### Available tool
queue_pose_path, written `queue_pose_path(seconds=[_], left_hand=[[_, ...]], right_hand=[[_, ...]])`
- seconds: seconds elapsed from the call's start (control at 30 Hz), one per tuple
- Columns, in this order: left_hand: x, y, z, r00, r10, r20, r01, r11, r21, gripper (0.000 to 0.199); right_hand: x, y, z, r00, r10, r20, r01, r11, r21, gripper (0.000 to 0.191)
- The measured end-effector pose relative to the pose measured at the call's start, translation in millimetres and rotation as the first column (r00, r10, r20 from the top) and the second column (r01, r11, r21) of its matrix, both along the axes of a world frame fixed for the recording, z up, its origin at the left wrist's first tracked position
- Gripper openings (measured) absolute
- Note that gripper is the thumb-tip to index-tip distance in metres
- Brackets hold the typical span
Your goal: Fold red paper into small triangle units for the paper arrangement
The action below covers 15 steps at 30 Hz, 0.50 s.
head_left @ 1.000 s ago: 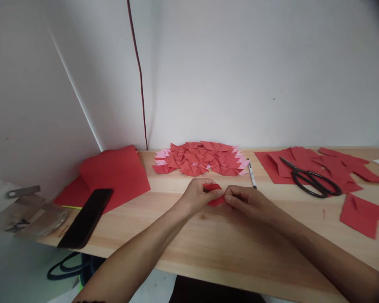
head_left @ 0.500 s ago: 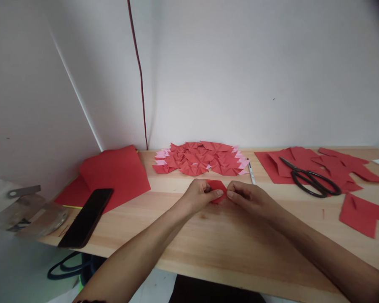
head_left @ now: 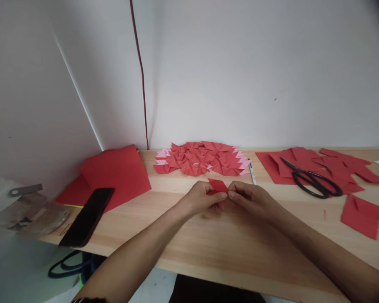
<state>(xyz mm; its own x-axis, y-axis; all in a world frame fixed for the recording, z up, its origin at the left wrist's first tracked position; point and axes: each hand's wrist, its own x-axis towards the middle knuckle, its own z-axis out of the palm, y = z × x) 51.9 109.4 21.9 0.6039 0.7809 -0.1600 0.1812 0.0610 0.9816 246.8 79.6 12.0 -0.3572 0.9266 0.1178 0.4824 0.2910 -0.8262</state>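
A small folded piece of red paper (head_left: 218, 185) is between my two hands, just above the wooden table. My left hand (head_left: 205, 197) grips its left and near side, thumb on top. At its right corner, my right hand (head_left: 245, 196) pinches the edge with thumb and forefinger. Behind the hands lies a spread of folded red and pink paper pieces (head_left: 198, 159), laid overlapping against the wall. A white pen or marker (head_left: 252, 173) lies to the right of that spread.
On the right, black-handled scissors (head_left: 316, 182) rest on cut red paper (head_left: 271, 168), with another red piece (head_left: 360, 216) nearer. Left are large red sheets (head_left: 116, 172), a black phone (head_left: 86, 216) and a clear plastic container (head_left: 47, 216). A dark red cord (head_left: 139, 63) hangs down the wall.
The red paper between my hands has tilted, and more of its upper face now shows as a slanted four-sided shape. The left thumb has shifted slightly right. The view has moved a little.
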Motion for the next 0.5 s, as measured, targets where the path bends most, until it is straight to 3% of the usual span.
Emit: queue_pose_path(seconds=[0.5], left_hand=[[1.1, -1.7, 1.3, 1.0, -0.016, -0.003, 0.016, 0.999, 0.037, 0.035]], right_hand=[[-1.4, -1.2, 2.0, 1.0, 0.012, -0.029, -0.013, 1.0, -0.027, 0.03]])
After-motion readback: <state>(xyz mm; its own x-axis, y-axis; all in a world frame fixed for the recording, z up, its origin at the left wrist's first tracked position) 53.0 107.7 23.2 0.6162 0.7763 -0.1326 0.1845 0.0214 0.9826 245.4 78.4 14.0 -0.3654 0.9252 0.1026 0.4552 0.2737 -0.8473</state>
